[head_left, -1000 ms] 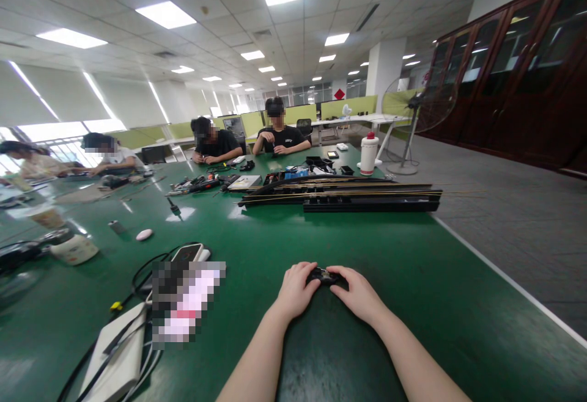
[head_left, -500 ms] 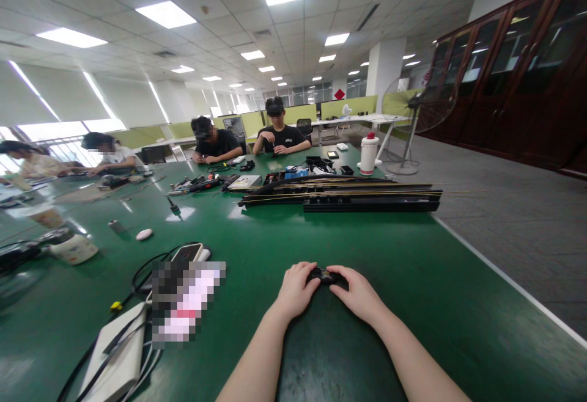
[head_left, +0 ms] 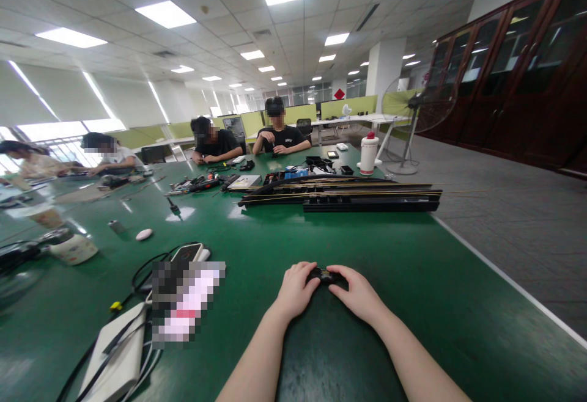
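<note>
A small black part (head_left: 325,275) with a few lighter, brassy spots lies low over the green table (head_left: 257,237), between my two hands. My left hand (head_left: 296,289) grips its left end, thumb on the near side and fingers on the far side. At the opposite end my right hand (head_left: 355,292) holds it in the same way, thumb and fingers curved round it. Both hands cover the ends of the part, so its full shape and exact kind are hidden.
Long black rails (head_left: 371,203) with thin brass-coloured rods lie across the table ahead. To the left are a phone (head_left: 187,255), a white power bank (head_left: 114,353) with cables, and a pale oval object (head_left: 143,234). A white bottle (head_left: 369,154) stands farther back; several people sit around the table.
</note>
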`<state>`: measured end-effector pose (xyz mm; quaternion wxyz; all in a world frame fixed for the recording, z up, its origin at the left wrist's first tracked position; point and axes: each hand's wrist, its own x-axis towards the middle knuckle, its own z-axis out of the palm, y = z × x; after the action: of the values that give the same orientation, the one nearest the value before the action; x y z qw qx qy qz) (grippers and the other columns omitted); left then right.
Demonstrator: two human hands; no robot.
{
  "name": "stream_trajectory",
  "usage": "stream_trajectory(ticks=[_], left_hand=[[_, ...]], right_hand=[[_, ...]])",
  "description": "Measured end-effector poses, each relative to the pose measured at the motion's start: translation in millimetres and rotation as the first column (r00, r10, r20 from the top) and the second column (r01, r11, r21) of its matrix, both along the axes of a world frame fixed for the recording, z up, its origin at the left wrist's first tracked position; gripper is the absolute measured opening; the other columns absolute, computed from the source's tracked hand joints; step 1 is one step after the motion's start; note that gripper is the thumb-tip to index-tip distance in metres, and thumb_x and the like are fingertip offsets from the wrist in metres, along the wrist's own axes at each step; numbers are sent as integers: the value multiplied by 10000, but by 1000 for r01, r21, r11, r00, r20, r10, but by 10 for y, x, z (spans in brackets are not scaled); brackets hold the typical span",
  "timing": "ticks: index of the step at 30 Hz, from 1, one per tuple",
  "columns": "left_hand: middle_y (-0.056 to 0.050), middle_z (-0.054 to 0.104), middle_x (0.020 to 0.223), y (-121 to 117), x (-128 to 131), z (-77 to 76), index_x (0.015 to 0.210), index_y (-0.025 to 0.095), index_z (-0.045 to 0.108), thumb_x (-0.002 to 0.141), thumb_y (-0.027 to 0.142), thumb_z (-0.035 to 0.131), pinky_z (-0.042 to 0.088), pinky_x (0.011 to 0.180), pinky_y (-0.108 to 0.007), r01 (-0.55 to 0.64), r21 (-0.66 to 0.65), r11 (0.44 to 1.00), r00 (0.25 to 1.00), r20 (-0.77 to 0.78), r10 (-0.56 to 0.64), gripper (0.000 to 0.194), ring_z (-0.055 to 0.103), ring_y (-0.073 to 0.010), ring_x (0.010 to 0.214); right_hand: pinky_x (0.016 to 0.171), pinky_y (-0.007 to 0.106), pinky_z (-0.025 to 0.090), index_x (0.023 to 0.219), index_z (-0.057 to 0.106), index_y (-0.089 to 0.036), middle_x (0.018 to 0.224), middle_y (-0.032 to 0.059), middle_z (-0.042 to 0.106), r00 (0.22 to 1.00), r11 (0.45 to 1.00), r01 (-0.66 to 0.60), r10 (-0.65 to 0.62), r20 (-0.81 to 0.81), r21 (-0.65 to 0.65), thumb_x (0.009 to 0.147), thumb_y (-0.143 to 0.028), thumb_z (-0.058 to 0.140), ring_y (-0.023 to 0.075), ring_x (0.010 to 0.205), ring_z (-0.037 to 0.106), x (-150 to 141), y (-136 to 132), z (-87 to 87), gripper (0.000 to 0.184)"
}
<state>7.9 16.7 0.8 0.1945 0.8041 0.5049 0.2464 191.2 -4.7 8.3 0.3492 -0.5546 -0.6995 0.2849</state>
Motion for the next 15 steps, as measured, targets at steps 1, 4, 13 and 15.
stream_trajectory(ticks=[1,4,13,15], left_hand=[[-54,564,1172,-1,0,3,1181,230,532,846,291,471,362,952,-364,2,0,1000,1000,1,-2,345,487,-217,1086],[-56,565,1166,-2,-2,0,1183,221,529,841,288,479,360,951,-359,5,3,1000,1000,4,-5,352,487,-216,1084],[-55,562,1173,-3,-5,-14,1186,222,523,821,273,510,354,957,-362,6,-2,1000,1000,6,-6,369,483,-215,1090],[-53,560,1176,-2,-5,-7,1186,227,522,817,268,514,355,957,-362,7,-6,1000,1000,5,-7,372,483,-215,1092]], right_hand=[[970,384,398,1063,616,-201,1120,63,642,1000,1000,0,0,1,0,687,-195,589,221,1060,565,1,0,1,377],[962,382,404,1060,617,-189,1111,72,645,1000,1000,-4,4,7,12,688,-195,589,221,1049,570,2,-2,10,373],[945,379,414,1034,623,-192,1092,73,653,1000,1000,-7,7,0,27,699,-212,596,220,1028,581,-7,-11,19,337],[940,381,417,1027,627,-199,1086,69,656,1000,1000,-9,9,-4,27,705,-228,600,221,1023,584,-8,-10,14,325]])
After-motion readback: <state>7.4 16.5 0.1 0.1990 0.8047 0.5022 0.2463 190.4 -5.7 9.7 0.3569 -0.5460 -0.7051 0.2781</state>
